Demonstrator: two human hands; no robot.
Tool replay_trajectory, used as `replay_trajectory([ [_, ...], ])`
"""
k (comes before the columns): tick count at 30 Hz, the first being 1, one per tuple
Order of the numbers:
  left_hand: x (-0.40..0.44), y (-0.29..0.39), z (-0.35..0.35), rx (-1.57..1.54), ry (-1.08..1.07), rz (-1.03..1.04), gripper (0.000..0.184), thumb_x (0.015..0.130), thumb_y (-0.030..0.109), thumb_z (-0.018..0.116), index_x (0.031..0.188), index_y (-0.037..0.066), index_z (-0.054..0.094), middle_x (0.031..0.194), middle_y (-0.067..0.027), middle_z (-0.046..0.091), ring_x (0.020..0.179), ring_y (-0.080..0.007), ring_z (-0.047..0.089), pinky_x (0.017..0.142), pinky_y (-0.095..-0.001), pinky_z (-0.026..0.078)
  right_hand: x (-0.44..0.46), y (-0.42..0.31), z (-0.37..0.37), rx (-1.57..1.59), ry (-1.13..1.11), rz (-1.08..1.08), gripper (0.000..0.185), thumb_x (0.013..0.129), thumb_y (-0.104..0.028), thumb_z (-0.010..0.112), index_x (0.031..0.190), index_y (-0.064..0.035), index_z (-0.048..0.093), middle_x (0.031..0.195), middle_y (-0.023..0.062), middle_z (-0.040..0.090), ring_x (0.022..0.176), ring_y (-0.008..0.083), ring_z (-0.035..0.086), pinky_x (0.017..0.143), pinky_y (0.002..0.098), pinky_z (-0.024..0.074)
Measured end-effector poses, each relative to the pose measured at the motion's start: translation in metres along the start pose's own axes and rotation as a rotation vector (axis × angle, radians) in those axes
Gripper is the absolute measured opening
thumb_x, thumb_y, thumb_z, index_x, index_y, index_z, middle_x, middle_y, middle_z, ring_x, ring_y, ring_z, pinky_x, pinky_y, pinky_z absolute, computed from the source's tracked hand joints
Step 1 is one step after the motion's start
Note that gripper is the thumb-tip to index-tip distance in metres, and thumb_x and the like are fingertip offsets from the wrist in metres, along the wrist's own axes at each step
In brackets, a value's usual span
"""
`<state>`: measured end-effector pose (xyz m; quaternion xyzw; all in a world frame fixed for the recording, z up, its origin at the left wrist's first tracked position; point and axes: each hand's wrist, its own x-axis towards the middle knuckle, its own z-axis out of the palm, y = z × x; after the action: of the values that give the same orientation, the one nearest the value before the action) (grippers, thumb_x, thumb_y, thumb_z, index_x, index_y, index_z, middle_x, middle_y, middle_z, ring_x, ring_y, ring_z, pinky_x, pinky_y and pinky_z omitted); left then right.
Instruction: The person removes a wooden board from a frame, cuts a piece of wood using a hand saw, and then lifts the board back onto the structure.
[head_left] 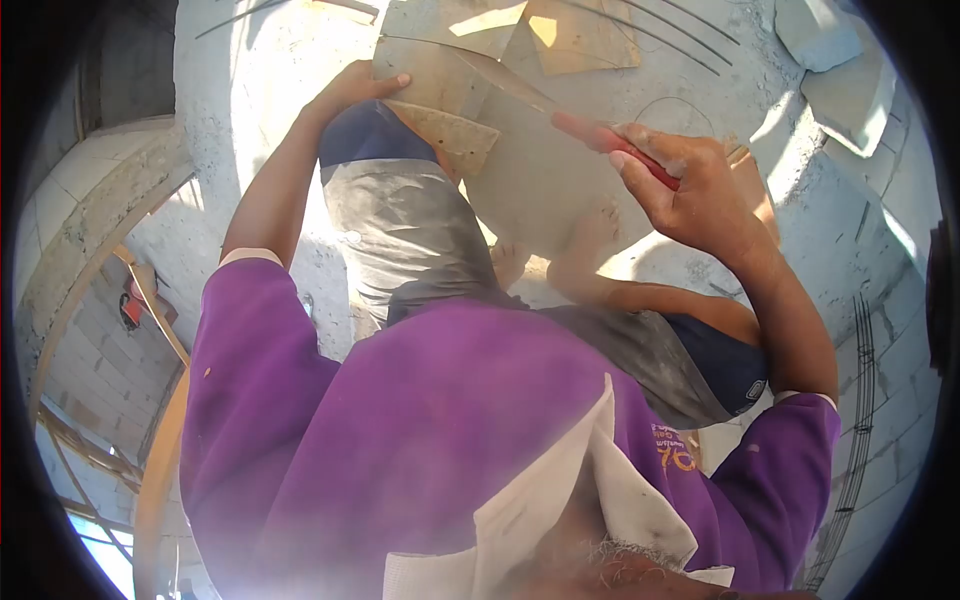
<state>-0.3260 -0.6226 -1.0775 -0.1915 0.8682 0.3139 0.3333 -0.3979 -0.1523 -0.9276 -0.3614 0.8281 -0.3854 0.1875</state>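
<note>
My right hand [690, 180] is wrapped round the red handle of a hand saw [590, 132]. Its thin blade slants up and left to a board [430, 85]; the teeth are too blurred to make out. At the board's left edge, my left hand [355, 88] grips it, thumb on top and the other fingers mostly hidden. A rough wooden piece [455, 140] lies against the board beside my bent left knee.
Another board piece [585, 45] lies on the dusty concrete floor beyond. Thin metal rods [670, 35] rest at the top, and more rods [860, 400] run along the right. Pale slabs [845, 95] stand at the upper right. My bare feet are close below the saw.
</note>
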Motion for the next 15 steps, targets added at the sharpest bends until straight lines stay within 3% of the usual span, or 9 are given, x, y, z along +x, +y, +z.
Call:
replay_trajectory([
  [2, 0.024, -0.050, 0.012, 0.187, 0.227, 0.256, 0.072, 0.088, 0.059, 0.070, 0.128, -0.001, 0.066, 0.112, -0.0171, 0.074, 0.102, -0.0291, 0.071, 0.091, -0.0407, 0.056, 0.021, 0.002, 0.000, -0.054, 0.022, -0.128, 0.025, 0.092, -0.010, 0.070, 0.114, 0.0008, 0.070, 0.071, 0.0159, 0.069, 0.058, 0.0231, 0.068, 0.054, 0.0348, 0.0506],
  [3, 0.025, -0.038, 0.017, 0.172, 0.203, 0.258, 0.072, 0.088, 0.059, 0.070, 0.128, -0.001, 0.066, 0.112, -0.0171, 0.074, 0.102, -0.0291, 0.071, 0.091, -0.0407, 0.056, 0.016, -0.004, -0.006, -0.077, -0.011, -0.149, 0.026, 0.092, -0.010, 0.069, 0.116, 0.0006, 0.069, 0.071, 0.0157, 0.069, 0.057, 0.0213, 0.066, 0.054, 0.0335, 0.0501],
  [5, 0.002, -0.016, 0.007, -0.131, -0.043, -0.098, 0.073, 0.088, 0.061, 0.068, 0.127, -0.001, 0.067, 0.112, -0.0176, 0.074, 0.102, -0.0296, 0.071, 0.091, -0.0404, 0.055, -0.002, -0.012, -0.019, -0.043, -0.096, -0.149, 0.027, 0.093, -0.009, 0.069, 0.117, 0.0004, 0.069, 0.071, 0.0154, 0.069, 0.055, 0.0194, 0.065, 0.054, 0.0322, 0.0497],
  [6, -0.003, -0.009, 0.006, -0.070, -0.013, -0.028, 0.072, 0.088, 0.058, 0.069, 0.126, -0.003, 0.067, 0.110, -0.0183, 0.074, 0.099, -0.0282, 0.072, 0.088, -0.0381, 0.056, -0.016, -0.011, -0.040, 0.078, -0.015, -0.092, 0.027, 0.093, -0.010, 0.069, 0.118, 0.0001, 0.069, 0.070, 0.0162, 0.068, 0.055, 0.0209, 0.064, 0.054, 0.0330, 0.0494],
  [8, -0.010, -0.002, 0.001, -0.105, -0.064, -0.096, 0.071, 0.088, 0.057, 0.070, 0.125, -0.004, 0.067, 0.110, -0.0184, 0.074, 0.098, -0.0279, 0.072, 0.087, -0.0379, 0.056, -0.021, -0.008, -0.038, 0.212, 0.059, -0.016, 0.028, 0.093, -0.011, 0.069, 0.119, -0.0002, 0.069, 0.070, 0.0170, 0.067, 0.054, 0.0224, 0.063, 0.054, 0.0339, 0.0491],
  [10, -0.008, -0.001, 0.001, -0.089, -0.077, -0.087, 0.070, 0.088, 0.055, 0.071, 0.127, -0.003, 0.066, 0.110, -0.0182, 0.074, 0.098, -0.0278, 0.072, 0.087, -0.0385, 0.056, -0.018, -0.005, -0.027, 0.091, -0.032, 0.072, 0.028, 0.093, -0.012, 0.068, 0.118, 0.0003, 0.070, 0.072, 0.0188, 0.067, 0.054, 0.0224, 0.062, 0.055, 0.0340, 0.0487],
  [12, 0.005, -0.014, 0.010, 0.024, 0.041, 0.063, 0.071, 0.087, 0.056, 0.072, 0.129, -0.001, 0.066, 0.114, -0.0183, 0.073, 0.102, -0.0281, 0.072, 0.090, -0.0393, 0.056, 0.016, 0.025, 0.014, 0.161, -0.114, 0.065, 0.025, 0.092, -0.014, 0.069, 0.112, 0.0002, 0.073, 0.073, 0.0221, 0.068, 0.055, 0.0300, 0.062, 0.055, 0.0357, 0.0491],
  [13, 0.005, -0.018, 0.005, 0.087, 0.138, 0.138, 0.071, 0.087, 0.056, 0.073, 0.129, -0.001, 0.066, 0.115, -0.0187, 0.073, 0.104, -0.0281, 0.071, 0.092, -0.0394, 0.055, 0.021, 0.016, 0.010, 0.099, 0.072, -0.068, 0.025, 0.091, -0.016, 0.069, 0.110, -0.0005, 0.074, 0.073, 0.0231, 0.067, 0.055, 0.0346, 0.062, 0.055, 0.0372, 0.0486],
  [15, 0.013, -0.012, -0.004, -0.015, 0.097, 0.114, 0.072, 0.086, 0.057, 0.073, 0.129, 0.000, 0.066, 0.117, -0.0192, 0.072, 0.107, -0.0283, 0.070, 0.094, -0.0398, 0.054, 0.024, 0.011, -0.001, 0.092, -0.082, -0.004, 0.024, 0.092, -0.016, 0.069, 0.111, -0.0011, 0.073, 0.074, 0.0238, 0.067, 0.056, 0.0351, 0.063, 0.055, 0.0377, 0.0493],
])
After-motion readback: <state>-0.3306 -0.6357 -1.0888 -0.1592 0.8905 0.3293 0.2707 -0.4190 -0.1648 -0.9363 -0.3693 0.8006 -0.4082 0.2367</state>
